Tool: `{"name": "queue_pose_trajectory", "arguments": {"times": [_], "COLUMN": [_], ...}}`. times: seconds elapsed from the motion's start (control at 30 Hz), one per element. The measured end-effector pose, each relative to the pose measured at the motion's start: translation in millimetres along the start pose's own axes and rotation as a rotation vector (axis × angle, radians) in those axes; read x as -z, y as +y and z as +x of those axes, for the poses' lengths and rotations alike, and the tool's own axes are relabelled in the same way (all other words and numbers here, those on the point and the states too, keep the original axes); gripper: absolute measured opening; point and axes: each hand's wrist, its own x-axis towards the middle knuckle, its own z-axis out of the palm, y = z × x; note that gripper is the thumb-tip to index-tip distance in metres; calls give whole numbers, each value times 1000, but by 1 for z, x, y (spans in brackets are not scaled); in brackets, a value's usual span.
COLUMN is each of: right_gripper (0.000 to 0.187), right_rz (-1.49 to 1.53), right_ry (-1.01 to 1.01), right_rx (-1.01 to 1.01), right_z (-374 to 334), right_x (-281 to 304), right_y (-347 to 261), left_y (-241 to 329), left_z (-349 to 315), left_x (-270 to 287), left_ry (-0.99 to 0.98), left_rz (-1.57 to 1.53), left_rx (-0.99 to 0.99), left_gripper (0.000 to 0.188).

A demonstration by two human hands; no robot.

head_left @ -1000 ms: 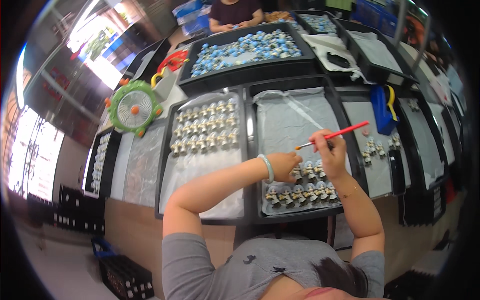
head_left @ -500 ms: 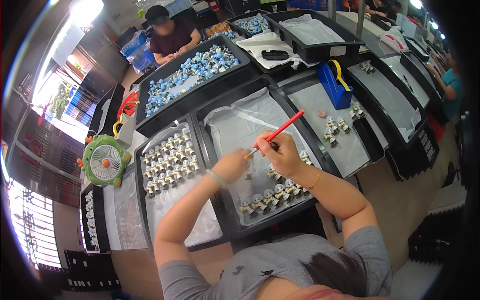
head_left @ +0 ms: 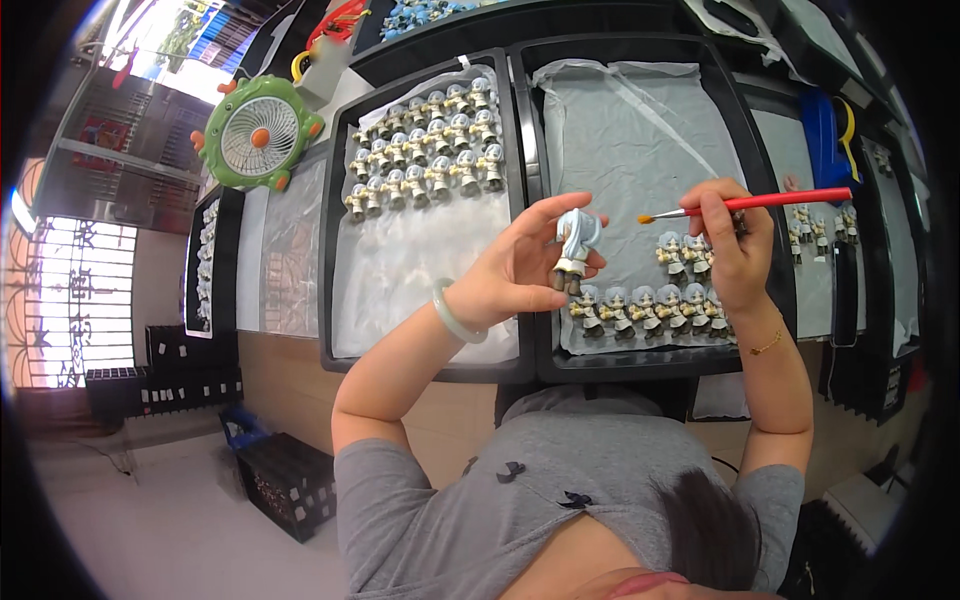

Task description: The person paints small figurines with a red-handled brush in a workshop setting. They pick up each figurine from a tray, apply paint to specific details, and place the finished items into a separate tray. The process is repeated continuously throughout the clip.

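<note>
Upright between the thumb and fingers of my left hand is a small figurine with pale blue hair, white clothes and dark boots. My right hand grips a red-handled paintbrush, its orange bristle tip pointing left toward the figurine but apart from it. Something dark also shows by the right palm, too small to make out. Both hands are over a paper-lined black tray, where similar figurines stand in rows along the near side, partly hidden by my right hand.
To the left, another black tray holds several rows of figurines on white paper. A green fan stands farther left. A blue tape dispenser and more figurines lie at the right. Blue pieces fill a far tray.
My view has tilted down and shifted left. My hands, close together before, are now apart; the figurine shows plainly in the left hand, and the brush lies more level.
</note>
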Motion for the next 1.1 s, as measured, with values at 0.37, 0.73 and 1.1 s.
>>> {"name": "queue_pose_trajectory", "arguments": {"times": [0.37,0.73,1.1], "right_gripper": [19,19,20], "right_rz": [1,-3,-11], "right_ry": [-19,-20,-37], "right_rx": [-32,-20,-10], "right_z": [-2,-2,-3], "right_x": [0,0,1], "right_y": [4,5,5], "left_y": [-5,-4,-13], "left_z": [-7,-8,-9], "left_x": [-1,-1,2], "left_ry": [-127,-121,-63], "left_rz": [-245,-127,602], "left_rx": [-44,-75,-299], "left_gripper": [93,80,68]}}
